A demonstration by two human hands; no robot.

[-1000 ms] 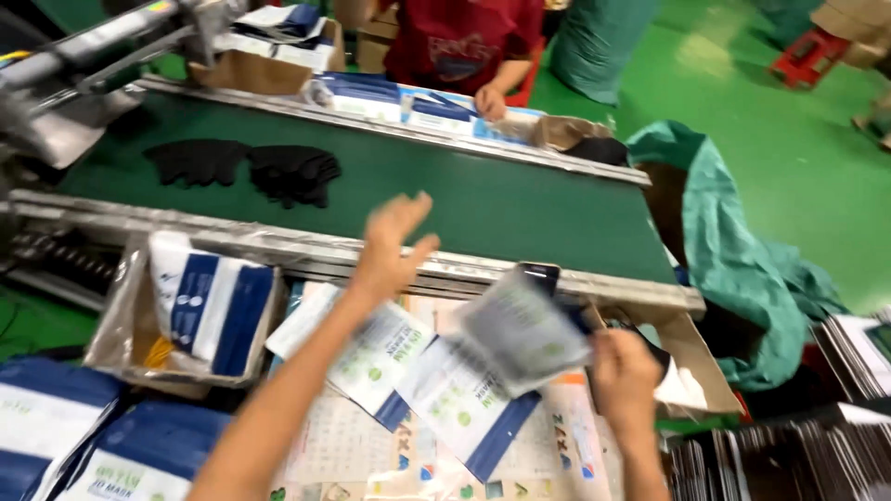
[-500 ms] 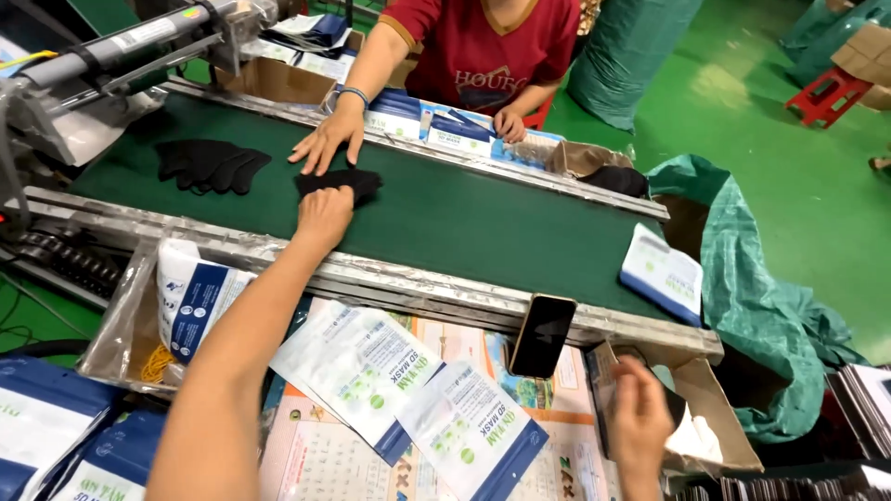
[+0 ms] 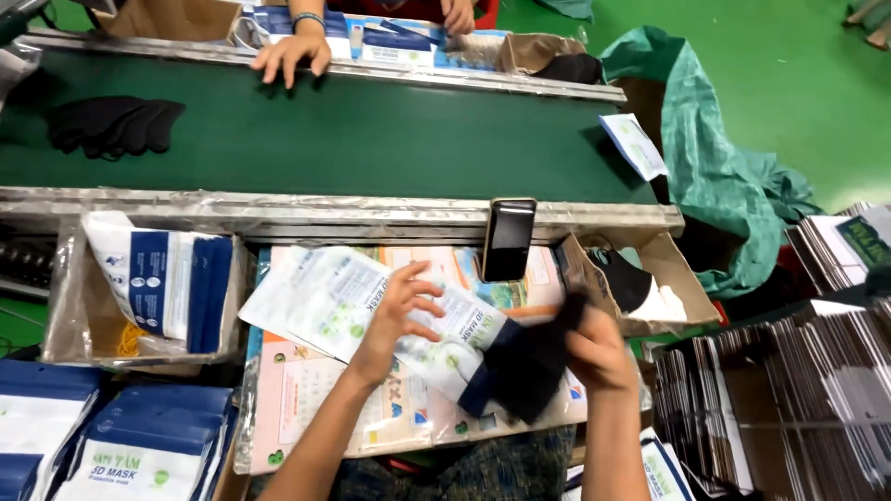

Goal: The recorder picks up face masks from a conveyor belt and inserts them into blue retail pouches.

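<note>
Right fingers (image 3: 580,325) clenched round a black mask (image 3: 529,366), left fingers (image 3: 418,292) pinching the flat white-and-blue pouch (image 3: 445,339) just beside it, both over the cluttered near counter (image 3: 306,408), with a phone (image 3: 509,237) propped beyond and the green conveyor belt (image 3: 371,139) farther off.

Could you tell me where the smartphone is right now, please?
In the head view, the smartphone stands upright against the conveyor rail, centre frame, just above the right hand.

Black masks (image 3: 531,364), white-and-blue pouch (image 3: 436,345), green belt (image 3: 371,139).
</note>
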